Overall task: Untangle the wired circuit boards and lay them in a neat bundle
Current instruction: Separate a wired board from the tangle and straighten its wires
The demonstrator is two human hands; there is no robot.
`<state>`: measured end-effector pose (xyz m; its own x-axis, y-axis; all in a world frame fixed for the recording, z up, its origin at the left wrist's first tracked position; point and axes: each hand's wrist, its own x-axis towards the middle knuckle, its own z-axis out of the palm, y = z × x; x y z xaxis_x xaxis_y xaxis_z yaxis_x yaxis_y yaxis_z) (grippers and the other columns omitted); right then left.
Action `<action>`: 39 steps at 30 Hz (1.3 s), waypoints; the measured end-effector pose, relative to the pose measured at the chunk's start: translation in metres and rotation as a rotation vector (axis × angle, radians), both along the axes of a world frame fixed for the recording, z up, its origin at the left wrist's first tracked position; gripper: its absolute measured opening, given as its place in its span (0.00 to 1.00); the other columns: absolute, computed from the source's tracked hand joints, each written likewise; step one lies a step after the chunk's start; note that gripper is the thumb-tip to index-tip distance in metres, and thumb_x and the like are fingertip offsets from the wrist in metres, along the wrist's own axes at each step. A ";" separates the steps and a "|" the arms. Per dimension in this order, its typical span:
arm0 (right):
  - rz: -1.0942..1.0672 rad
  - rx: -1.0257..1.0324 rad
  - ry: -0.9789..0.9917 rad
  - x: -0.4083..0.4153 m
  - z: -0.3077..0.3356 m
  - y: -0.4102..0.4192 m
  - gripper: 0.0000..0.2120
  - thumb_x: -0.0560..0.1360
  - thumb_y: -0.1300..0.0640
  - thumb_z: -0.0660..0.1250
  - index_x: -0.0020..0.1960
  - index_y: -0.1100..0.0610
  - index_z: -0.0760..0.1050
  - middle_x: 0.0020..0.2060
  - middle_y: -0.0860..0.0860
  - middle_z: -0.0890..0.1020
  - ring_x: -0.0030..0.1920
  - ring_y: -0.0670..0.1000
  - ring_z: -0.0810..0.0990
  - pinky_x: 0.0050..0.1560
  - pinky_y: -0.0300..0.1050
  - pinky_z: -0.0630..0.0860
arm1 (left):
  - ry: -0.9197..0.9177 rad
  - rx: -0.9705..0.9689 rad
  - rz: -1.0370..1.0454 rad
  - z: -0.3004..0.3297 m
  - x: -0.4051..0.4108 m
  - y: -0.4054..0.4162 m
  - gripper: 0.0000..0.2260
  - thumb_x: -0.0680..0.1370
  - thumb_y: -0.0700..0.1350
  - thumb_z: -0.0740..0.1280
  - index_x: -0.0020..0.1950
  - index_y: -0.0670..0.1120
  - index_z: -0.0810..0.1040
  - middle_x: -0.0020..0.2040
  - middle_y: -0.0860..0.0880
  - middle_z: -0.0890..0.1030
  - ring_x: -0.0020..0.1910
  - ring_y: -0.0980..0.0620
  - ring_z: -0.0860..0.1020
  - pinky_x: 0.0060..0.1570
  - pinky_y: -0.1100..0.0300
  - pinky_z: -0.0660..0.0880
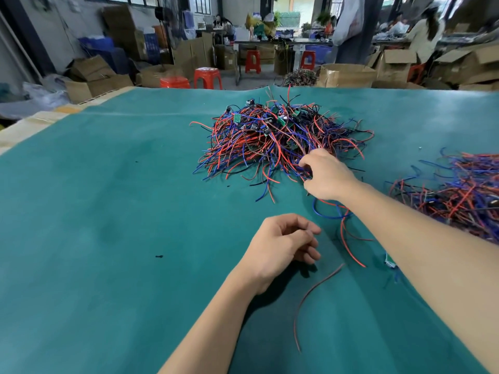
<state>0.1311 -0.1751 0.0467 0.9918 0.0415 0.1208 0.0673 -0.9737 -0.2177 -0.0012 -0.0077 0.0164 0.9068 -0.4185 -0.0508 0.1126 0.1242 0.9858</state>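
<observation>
A tangled heap of wired circuit boards [278, 139], red, blue and black wires with small green boards, lies on the green table cover [108, 211] past the middle. My right hand [328, 176] reaches into the heap's near right edge, and its fingers pinch wires there. A red and blue wire loop [341, 220] trails from under that hand toward me. My left hand [283, 247] rests on the cover nearer to me, fingers loosely curled, holding nothing I can see. A second bundle of wired boards [459, 195] lies at the right edge.
A loose brownish wire [313, 298] lies near my left wrist. A small green board [390, 261] peeks out beside my right forearm. A tiny black scrap [158, 256] sits at the left. Red stools [208, 76], cardboard boxes [345, 74] and seated people fill the room beyond the table.
</observation>
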 end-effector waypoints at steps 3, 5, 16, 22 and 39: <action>0.045 0.082 0.008 0.000 0.000 0.006 0.31 0.72 0.63 0.69 0.73 0.46 0.70 0.71 0.53 0.72 0.69 0.58 0.73 0.65 0.53 0.73 | 0.006 -0.003 0.000 0.000 0.001 0.000 0.07 0.80 0.30 0.60 0.51 0.35 0.78 0.39 0.42 0.77 0.31 0.51 0.78 0.33 0.64 0.76; 0.049 0.076 0.055 0.001 0.000 0.011 0.32 0.73 0.62 0.67 0.76 0.46 0.68 0.73 0.54 0.71 0.70 0.59 0.73 0.65 0.52 0.72 | 0.012 -0.009 -0.001 -0.001 0.001 0.001 0.07 0.80 0.30 0.61 0.51 0.35 0.78 0.39 0.42 0.77 0.32 0.51 0.79 0.33 0.64 0.76; -0.010 0.277 -0.069 -0.014 0.009 0.013 0.11 0.72 0.63 0.70 0.48 0.52 0.88 0.39 0.42 0.85 0.54 0.55 0.82 0.55 0.43 0.75 | 0.022 -0.015 0.013 0.001 0.001 0.001 0.07 0.80 0.30 0.61 0.52 0.34 0.79 0.39 0.41 0.77 0.32 0.51 0.79 0.34 0.64 0.76; 0.006 0.429 -0.083 -0.048 0.034 0.013 0.04 0.68 0.56 0.74 0.36 0.54 0.86 0.26 0.51 0.82 0.34 0.55 0.80 0.38 0.46 0.76 | 0.045 -0.061 0.056 0.001 0.004 0.002 0.07 0.79 0.31 0.62 0.56 0.35 0.76 0.41 0.39 0.78 0.35 0.48 0.80 0.35 0.62 0.77; 0.445 0.760 0.339 -0.202 -0.006 0.034 0.06 0.66 0.56 0.66 0.35 0.57 0.80 0.25 0.51 0.75 0.28 0.43 0.69 0.32 0.40 0.65 | 0.222 -0.277 0.119 0.001 0.009 0.007 0.10 0.81 0.37 0.64 0.60 0.33 0.76 0.40 0.42 0.83 0.35 0.52 0.80 0.36 0.64 0.78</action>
<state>-0.0713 -0.1414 0.0411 0.8909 0.4537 -0.0205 0.2160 -0.4629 -0.8597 0.0077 -0.0005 0.0176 0.9295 -0.3362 -0.1515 0.2887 0.4076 0.8663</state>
